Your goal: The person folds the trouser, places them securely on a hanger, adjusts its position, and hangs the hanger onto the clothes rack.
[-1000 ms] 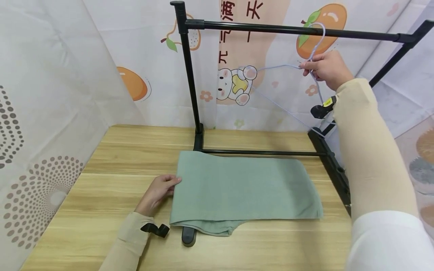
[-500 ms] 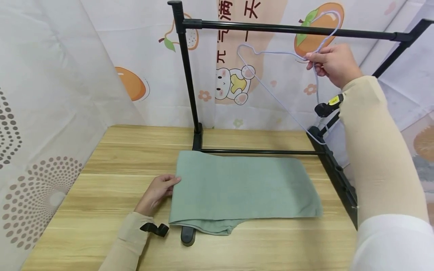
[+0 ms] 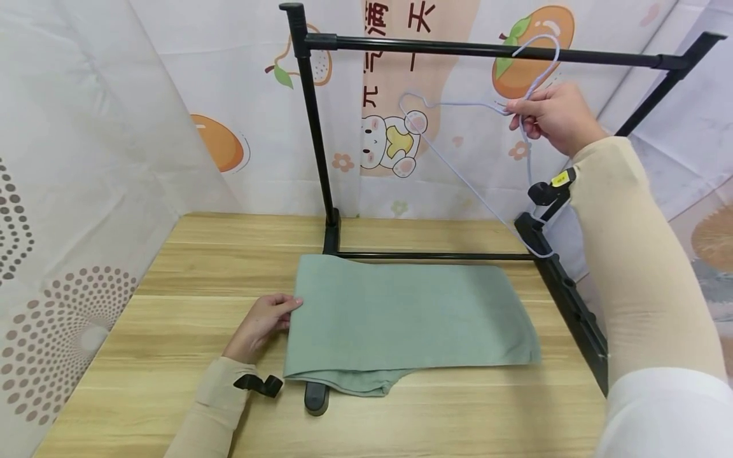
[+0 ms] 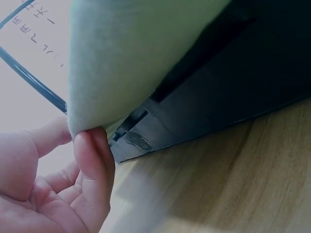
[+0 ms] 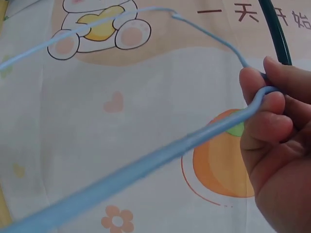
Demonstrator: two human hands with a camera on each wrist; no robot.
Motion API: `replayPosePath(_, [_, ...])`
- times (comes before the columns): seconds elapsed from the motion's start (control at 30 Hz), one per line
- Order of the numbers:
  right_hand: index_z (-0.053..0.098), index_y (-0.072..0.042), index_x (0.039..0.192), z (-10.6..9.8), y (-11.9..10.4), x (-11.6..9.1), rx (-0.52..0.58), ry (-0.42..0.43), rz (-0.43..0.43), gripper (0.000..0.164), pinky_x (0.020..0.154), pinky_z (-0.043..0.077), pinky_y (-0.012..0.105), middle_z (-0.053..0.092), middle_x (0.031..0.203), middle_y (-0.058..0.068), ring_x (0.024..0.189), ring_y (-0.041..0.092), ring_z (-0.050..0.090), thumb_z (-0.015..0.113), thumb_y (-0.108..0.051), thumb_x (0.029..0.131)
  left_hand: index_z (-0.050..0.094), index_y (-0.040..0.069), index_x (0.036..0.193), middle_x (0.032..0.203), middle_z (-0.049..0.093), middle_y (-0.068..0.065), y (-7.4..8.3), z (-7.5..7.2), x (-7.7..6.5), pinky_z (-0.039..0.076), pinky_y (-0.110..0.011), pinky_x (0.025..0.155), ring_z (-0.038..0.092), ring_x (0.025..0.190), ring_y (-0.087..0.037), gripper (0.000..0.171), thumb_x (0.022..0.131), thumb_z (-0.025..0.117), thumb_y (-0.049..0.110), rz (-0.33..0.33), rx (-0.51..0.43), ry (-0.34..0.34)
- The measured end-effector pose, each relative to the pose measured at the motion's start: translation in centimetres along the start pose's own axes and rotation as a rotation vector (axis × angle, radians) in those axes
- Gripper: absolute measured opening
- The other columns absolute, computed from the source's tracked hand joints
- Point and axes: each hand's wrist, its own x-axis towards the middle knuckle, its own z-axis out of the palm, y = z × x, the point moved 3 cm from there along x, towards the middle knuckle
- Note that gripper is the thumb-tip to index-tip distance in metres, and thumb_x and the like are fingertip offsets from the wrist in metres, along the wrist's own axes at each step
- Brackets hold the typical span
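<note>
Folded green trousers (image 3: 401,318) lie flat on the table, across the foot of a black rack. At their left end, my left hand (image 3: 265,326) pinches the edge between thumb and fingers; the left wrist view shows the cloth's edge (image 4: 116,63) raised there. Up at the right, my right hand (image 3: 558,117) grips a thin lilac wire hanger (image 3: 458,172) just below its hook. The hook overlaps the rack's top rail (image 3: 435,46) in the head view. In the right wrist view, the hanger's wire (image 5: 146,165) runs out from my curled fingers.
The black rack has an upright post (image 3: 315,127) on the left and a low crossbar (image 3: 435,256) behind the trousers. Its right foot (image 3: 567,292) runs along beside my right forearm. A printed curtain (image 3: 258,83) hangs behind the wooden table (image 3: 189,267).
My right hand first rose and shifted right with the hanger, then came down and a little left, lowering the hook towards the rail. My left hand keeps its hold on the trousers.
</note>
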Motion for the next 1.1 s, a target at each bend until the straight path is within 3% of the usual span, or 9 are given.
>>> replayPosePath(0.4, [0.069, -0.007, 0.075, 2.2, 0.7, -1.1, -0.194, -0.015, -0.005, 0.022, 0.039, 0.039, 0.019, 0.063, 0.053, -0.001, 0.039, 0.008, 0.045, 0.071, -0.029, 0.076, 0.059, -0.001, 0.101, 0.073, 0.059, 0.007, 0.1, 0.1, -0.1, 0.049, -0.021, 0.059, 0.056, 0.066, -0.007, 0.037, 0.082, 0.065, 0.030, 0.006, 0.010, 0.003])
replayPosePath(0.7, [0.069, -0.011, 0.075, 3.6, 2.8, -2.7, -0.340, 0.019, 0.013, 0.024, 0.043, 0.041, 0.020, 0.062, 0.053, -0.007, 0.043, 0.007, 0.045, 0.066, -0.035, 0.080, 0.059, 0.001, 0.101, 0.073, 0.060, 0.007, 0.0, 0.1, 0.0, 0.049, -0.022, 0.059, 0.057, 0.067, -0.007, 0.031, 0.085, 0.061, 0.028, -0.009, -0.006, 0.000])
replayPosePath(0.9, [0.068, -0.009, 0.075, 4.8, 4.7, -3.8, -0.379, 0.007, 0.005, 0.026, 0.044, 0.041, 0.021, 0.061, 0.054, -0.008, 0.042, 0.007, 0.046, 0.062, -0.033, 0.084, 0.058, -0.001, 0.104, 0.075, 0.061, 0.007, -0.1, 0.1, 0.1, 0.050, -0.021, 0.059, 0.058, 0.067, -0.007, 0.037, 0.084, 0.063, 0.030, 0.001, -0.004, -0.014])
replayPosePath(1.1, [0.068, -0.009, 0.073, 6.4, 6.2, -4.8, -0.314, 0.002, 0.025, 0.024, 0.045, 0.044, 0.023, 0.062, 0.056, -0.005, 0.043, 0.008, 0.047, 0.063, -0.030, 0.083, 0.058, -0.001, 0.106, 0.076, 0.061, 0.007, -0.2, 0.1, 0.1, 0.050, -0.021, 0.060, 0.057, 0.068, -0.007, 0.044, 0.081, 0.065, 0.035, 0.001, 0.001, -0.010])
